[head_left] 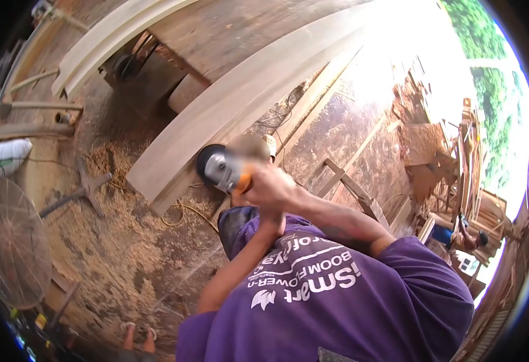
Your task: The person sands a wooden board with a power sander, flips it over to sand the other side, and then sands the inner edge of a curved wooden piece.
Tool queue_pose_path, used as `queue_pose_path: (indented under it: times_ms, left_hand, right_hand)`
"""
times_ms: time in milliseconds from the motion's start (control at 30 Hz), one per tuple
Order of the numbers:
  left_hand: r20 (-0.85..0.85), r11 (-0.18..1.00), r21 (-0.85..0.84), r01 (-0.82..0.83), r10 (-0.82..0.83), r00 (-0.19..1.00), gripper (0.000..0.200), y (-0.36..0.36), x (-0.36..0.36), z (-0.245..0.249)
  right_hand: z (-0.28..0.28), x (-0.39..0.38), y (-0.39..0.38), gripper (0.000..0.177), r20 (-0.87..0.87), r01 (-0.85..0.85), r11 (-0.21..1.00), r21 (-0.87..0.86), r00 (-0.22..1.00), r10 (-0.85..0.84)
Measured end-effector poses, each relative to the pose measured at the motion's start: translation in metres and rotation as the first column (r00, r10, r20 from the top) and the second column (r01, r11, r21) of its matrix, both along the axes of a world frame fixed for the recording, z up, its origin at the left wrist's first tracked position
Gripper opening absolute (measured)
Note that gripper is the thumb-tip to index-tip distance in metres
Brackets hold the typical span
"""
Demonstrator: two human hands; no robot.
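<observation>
An angle grinder [223, 171] with a silver head, an orange body and a dark round disc is at the near edge of a long, pale, curved timber [216, 123]. My right hand [268, 186] is closed round the orange body. Just below it, my left hand [270, 218] is close against the grinder, partly covered by my right hand and wrist. Skin shows beside the tool's body, but most of the left fingers are hidden. A blurred round patch hides what lies just above the grinder.
A second pale shaped timber [119, 42] lies at the upper left. Wood shavings [119, 241] cover the floor, with a yellowish cord [183, 211]. A round fan-like guard [12, 238] stands far left. Scrap wood [424, 145] is piled right, near another person [466, 238]. Someone's legs [139, 341] show at bottom left.
</observation>
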State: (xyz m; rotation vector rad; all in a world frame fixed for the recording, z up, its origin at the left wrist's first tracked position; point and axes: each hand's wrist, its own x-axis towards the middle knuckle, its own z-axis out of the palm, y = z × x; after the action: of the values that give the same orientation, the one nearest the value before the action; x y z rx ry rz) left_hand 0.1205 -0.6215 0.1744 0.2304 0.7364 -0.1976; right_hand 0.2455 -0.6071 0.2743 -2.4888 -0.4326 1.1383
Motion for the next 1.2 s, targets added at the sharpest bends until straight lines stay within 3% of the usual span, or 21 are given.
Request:
queue_pose_path:
  times_ms: [67, 133, 200, 267, 333, 400, 533, 567, 600, 633, 667, 733, 867, 933, 967, 1000, 1067, 1133, 1200]
  left_hand:
    - [-0.005, 0.998, -0.055, -0.041, 0.041, 0.999, 0.046, -0.003, 0.006, -0.005]
    - [-0.027, 0.988, -0.113, -0.102, 0.099, 0.995, 0.046, -0.012, 0.008, -0.009]
    - [0.112, 0.993, 0.018, 0.115, -0.116, 0.987, 0.049, -0.027, 0.032, -0.004]
    - [0.251, 0.978, 0.065, 0.2, -0.21, 0.945, 0.048, -0.049, 0.07, -0.005]
    - [0.214, 0.919, 0.249, 0.306, -0.361, 0.908, 0.041, -0.068, 0.105, 0.005]
    - [0.16, 0.745, 0.5, 0.443, -0.582, 0.797, 0.047, -0.06, 0.132, 0.026]
    - [0.195, 0.825, 0.464, 0.322, -0.45, 0.871, 0.031, -0.057, 0.129, 0.026]
    - [0.069, 0.69, 0.556, 0.464, -0.594, 0.801, 0.03, -0.046, 0.122, 0.027]
    - [-0.078, 0.524, 0.612, 0.592, -0.705, 0.705, 0.031, -0.039, 0.111, 0.028]
    - [0.121, 0.739, 0.629, 0.241, -0.4, 0.909, 0.034, -0.07, 0.063, -0.029]
    - [0.136, 0.818, 0.517, 0.251, -0.368, 0.92, 0.038, -0.057, 0.048, -0.027]
    - [0.196, 0.96, 0.278, 0.003, -0.06, 0.979, 0.039, -0.037, 0.019, -0.021]
    - [0.064, 0.991, 0.134, -0.028, 0.02, 0.998, 0.044, 0.012, -0.01, 0.014]
    - [0.105, 0.964, -0.084, -0.253, 0.261, 0.96, 0.045, 0.023, -0.023, 0.008]
    - [0.09, 0.955, 0.003, -0.296, 0.295, 0.951, 0.054, 0.033, -0.028, 0.028]
    - [0.106, 0.959, -0.015, -0.283, 0.283, 0.953, 0.054, 0.04, -0.032, 0.028]
    - [0.197, 0.922, 0.119, -0.368, 0.342, 0.919, 0.05, 0.05, -0.037, 0.026]
    - [0.222, 0.934, 0.02, -0.358, 0.345, 0.912, 0.052, 0.06, -0.037, 0.032]
    - [0.247, 0.937, -0.069, -0.342, 0.348, 0.904, 0.054, 0.06, -0.033, 0.033]
  right_hand:
    - [-0.003, 0.0, 0.001, 0.059, -0.003, -0.031, 0.999, 0.031, 1.0, 0.031]
    - [0.0, 0.013, -0.013, 0.06, -0.058, 0.071, 0.997, -0.015, 0.996, -0.072]
    - [0.014, 0.033, -0.029, 0.057, 0.066, 0.166, 0.986, -0.008, 0.984, -0.165]
    - [0.021, 0.053, -0.053, 0.05, 0.164, 0.281, 0.957, 0.068, 0.943, -0.288]
    - [0.009, 0.073, -0.081, 0.047, 0.272, 0.355, 0.922, 0.152, 0.882, -0.384]
    - [0.003, 0.092, -0.098, 0.044, 0.283, 0.463, 0.886, 0.015, 0.848, -0.448]
    - [-0.009, 0.089, -0.1, 0.044, 0.267, 0.41, 0.908, 0.082, 0.869, -0.417]
    - [0.004, 0.077, -0.083, 0.045, 0.267, 0.392, 0.913, 0.111, 0.873, -0.408]
    - [-0.002, 0.067, -0.077, 0.049, 0.245, 0.333, 0.942, 0.036, 0.911, -0.331]
    - [-0.002, 0.047, -0.054, 0.05, 0.196, 0.258, 0.965, 0.051, 0.945, -0.263]
    - [0.004, 0.03, -0.038, 0.052, 0.173, 0.207, 0.976, 0.065, 0.961, -0.215]
    - [0.0, 0.012, -0.016, 0.055, 0.101, 0.083, 0.996, 0.042, 0.991, -0.087]
    - [0.014, -0.015, 0.041, 0.051, -0.016, -0.102, 0.993, -0.06, 0.995, 0.101]
    - [0.01, -0.026, 0.06, 0.048, -0.065, -0.278, 0.96, -0.002, 0.959, 0.278]
    - [0.012, -0.032, 0.071, 0.048, -0.051, -0.327, 0.945, 0.006, 0.944, 0.327]
    - [0.014, -0.038, 0.081, 0.048, -0.036, -0.371, 0.929, 0.007, 0.928, 0.371]
    - [0.009, -0.046, 0.094, 0.047, -0.046, -0.447, 0.893, 0.039, 0.892, 0.449]
    - [0.0, -0.051, 0.099, 0.044, 0.016, -0.496, 0.866, 0.065, 0.868, 0.496]
    - [0.018, -0.043, 0.097, 0.044, -0.02, -0.435, 0.9, 0.026, 0.9, 0.436]
